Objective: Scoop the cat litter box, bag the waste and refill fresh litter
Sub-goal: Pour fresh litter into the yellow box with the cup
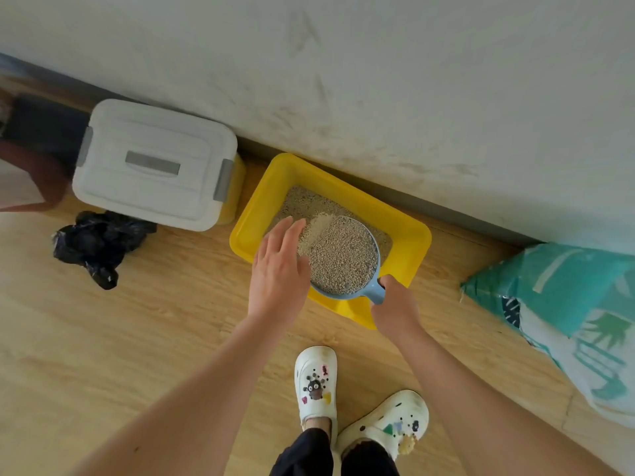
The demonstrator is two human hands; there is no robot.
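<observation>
I see a yellow rectangular plastic litter box standing on the wooden floor, with its far side close along the wall. A layer of beige-grey granular litter covers its bottom. Over the near part of the box is a round light-blue plastic scoop, held by its short handle and filled to the rim with the same granules. A crumpled black plastic bag lies on the floor to the left, well apart. A teal printed litter sack lies to the right, near the wall.
</observation>
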